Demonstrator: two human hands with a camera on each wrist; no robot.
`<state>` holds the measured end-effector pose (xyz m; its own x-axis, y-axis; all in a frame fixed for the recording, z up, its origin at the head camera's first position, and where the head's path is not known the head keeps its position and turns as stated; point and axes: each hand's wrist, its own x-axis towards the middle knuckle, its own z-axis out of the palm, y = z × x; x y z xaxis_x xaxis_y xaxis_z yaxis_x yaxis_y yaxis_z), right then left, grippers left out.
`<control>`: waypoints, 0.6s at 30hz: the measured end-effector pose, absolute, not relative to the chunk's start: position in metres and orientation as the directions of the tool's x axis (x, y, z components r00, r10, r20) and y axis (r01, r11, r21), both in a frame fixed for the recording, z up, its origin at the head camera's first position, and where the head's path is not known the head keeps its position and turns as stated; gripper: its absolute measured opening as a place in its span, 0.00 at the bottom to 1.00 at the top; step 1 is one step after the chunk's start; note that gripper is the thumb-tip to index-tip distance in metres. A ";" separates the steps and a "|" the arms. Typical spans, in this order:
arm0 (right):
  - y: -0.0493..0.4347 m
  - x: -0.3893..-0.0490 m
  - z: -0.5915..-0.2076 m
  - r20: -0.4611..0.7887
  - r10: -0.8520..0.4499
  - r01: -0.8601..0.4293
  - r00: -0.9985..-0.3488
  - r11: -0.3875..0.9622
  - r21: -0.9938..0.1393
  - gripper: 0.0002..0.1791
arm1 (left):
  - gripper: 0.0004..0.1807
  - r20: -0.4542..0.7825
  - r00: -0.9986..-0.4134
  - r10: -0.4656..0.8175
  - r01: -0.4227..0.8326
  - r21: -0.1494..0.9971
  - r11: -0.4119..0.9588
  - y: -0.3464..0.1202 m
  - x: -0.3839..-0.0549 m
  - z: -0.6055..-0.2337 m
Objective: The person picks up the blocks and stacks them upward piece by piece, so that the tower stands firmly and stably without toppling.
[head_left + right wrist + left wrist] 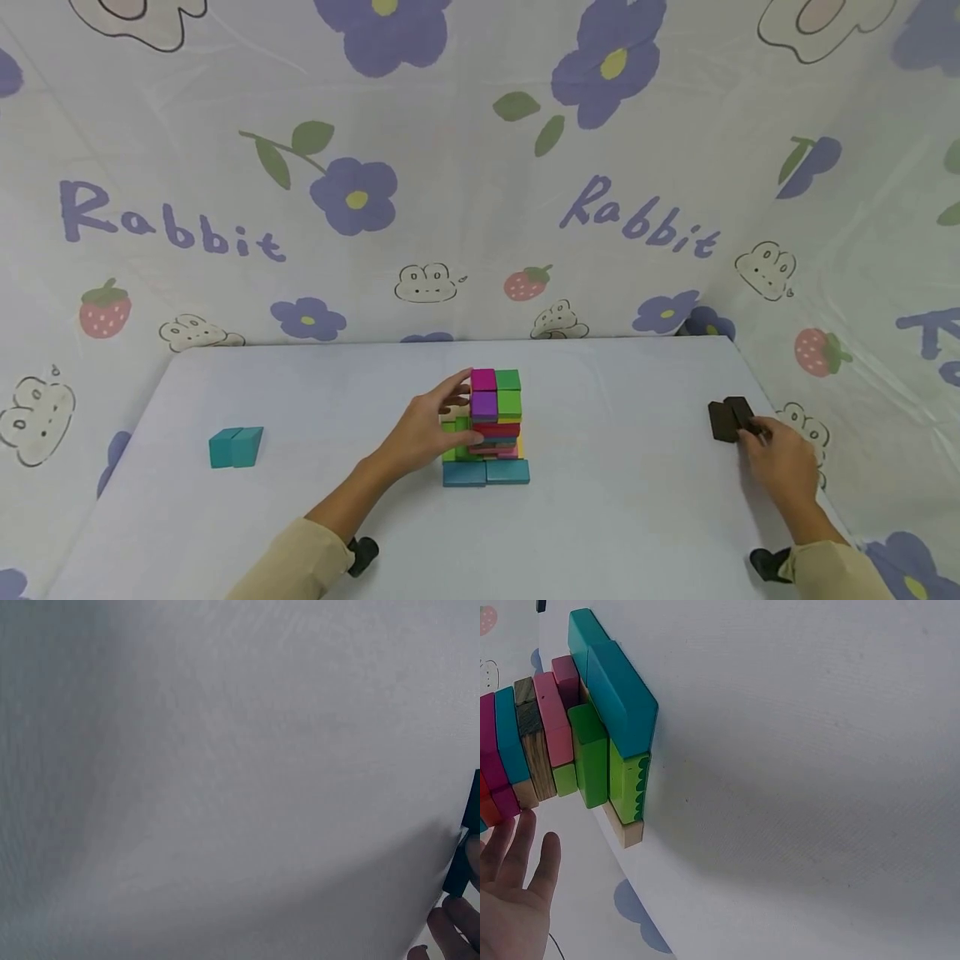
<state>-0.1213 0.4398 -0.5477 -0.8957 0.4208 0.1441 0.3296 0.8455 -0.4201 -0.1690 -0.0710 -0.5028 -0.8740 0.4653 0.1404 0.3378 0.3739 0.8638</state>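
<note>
A tall stack of coloured blocks stands mid-table, with pink, purple and green ones on top and teal ones at the foot. My left hand is at its left side, thumb near the front and fingers towards the back. In the left wrist view the fingers of the left hand are fairly straight, their tips at the stack's side. Far to the right, my right hand pinches one of two dark blocks. Only the fingertips and the dark blocks show at the right wrist view's edge.
Two teal blocks stand side by side on the left of the white table. The right hand is close to the table's right edge. A patterned cloth hangs behind and at the sides.
</note>
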 end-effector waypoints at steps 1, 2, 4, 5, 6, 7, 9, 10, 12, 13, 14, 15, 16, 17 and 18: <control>0.440 -0.122 -0.548 0.144 0.428 0.337 -0.892 0.842 -0.421 0.18 | 0.49 0.138 -0.874 0.465 0.336 0.864 0.375 -0.071 -0.169 -0.503; 0.439 -0.122 -0.548 0.146 0.434 0.341 -0.889 0.840 -0.422 0.18 | 0.49 0.138 -0.874 0.465 0.336 0.864 0.374 -0.071 -0.169 -0.502; 0.440 -0.123 -0.550 0.159 0.442 0.342 -0.883 0.837 -0.427 0.18 | 0.49 0.136 -0.876 0.464 0.334 0.864 0.377 -0.071 -0.169 -0.502; 0.440 -0.123 -0.551 0.169 0.443 0.339 -0.880 0.837 -0.430 0.17 | 0.49 0.137 -0.876 0.463 0.333 0.865 0.375 -0.071 -0.169 -0.502; 0.441 -0.124 -0.551 0.180 0.444 0.335 -0.878 0.837 -0.433 0.17 | 0.49 0.138 -0.876 0.462 0.333 0.866 0.373 -0.071 -0.169 -0.502; 0.442 -0.124 -0.552 0.189 0.447 0.332 -0.874 0.834 -0.440 0.17 | 0.49 0.138 -0.876 0.461 0.332 0.867 0.371 -0.071 -0.169 -0.502; 0.443 -0.124 -0.553 0.205 0.457 0.329 -0.866 0.827 -0.456 0.17 | 0.49 0.141 -0.876 0.461 0.333 0.868 0.368 -0.071 -0.169 -0.502; 0.444 -0.124 -0.553 0.206 0.465 0.331 -0.861 0.820 -0.467 0.18 | 0.48 0.142 -0.876 0.461 0.334 0.869 0.366 -0.071 -0.169 -0.502; 0.444 -0.124 -0.553 0.202 0.486 0.343 -0.850 0.803 -0.488 0.19 | 0.48 0.143 -0.875 0.462 0.336 0.867 0.367 -0.071 -0.169 -0.503; 0.444 -0.124 -0.552 0.191 0.498 0.352 -0.846 0.790 -0.502 0.20 | 0.48 0.144 -0.875 0.462 0.337 0.866 0.369 -0.071 -0.169 -0.503; 0.444 -0.124 -0.552 0.184 0.508 0.359 -0.842 0.781 -0.511 0.21 | 0.48 0.145 -0.876 0.460 0.339 0.864 0.373 -0.071 -0.169 -0.503; 0.444 -0.124 -0.551 0.176 0.515 0.366 -0.839 0.774 -0.517 0.22 | 0.48 0.145 -0.876 0.460 0.340 0.862 0.376 -0.071 -0.169 -0.503; 0.444 -0.124 -0.549 0.169 0.519 0.369 -0.838 0.767 -0.525 0.22 | 0.48 0.147 -0.876 0.460 0.343 0.860 0.378 -0.071 -0.169 -0.502; 0.443 -0.124 -0.547 0.172 0.518 0.366 -0.838 0.766 -0.528 0.22 | 0.48 0.148 -0.876 0.460 0.345 0.859 0.379 -0.071 -0.169 -0.502; 0.442 -0.124 -0.544 0.182 0.516 0.357 -0.837 0.767 -0.533 0.22 | 0.48 0.150 -0.875 0.460 0.346 0.858 0.378 -0.071 -0.168 -0.502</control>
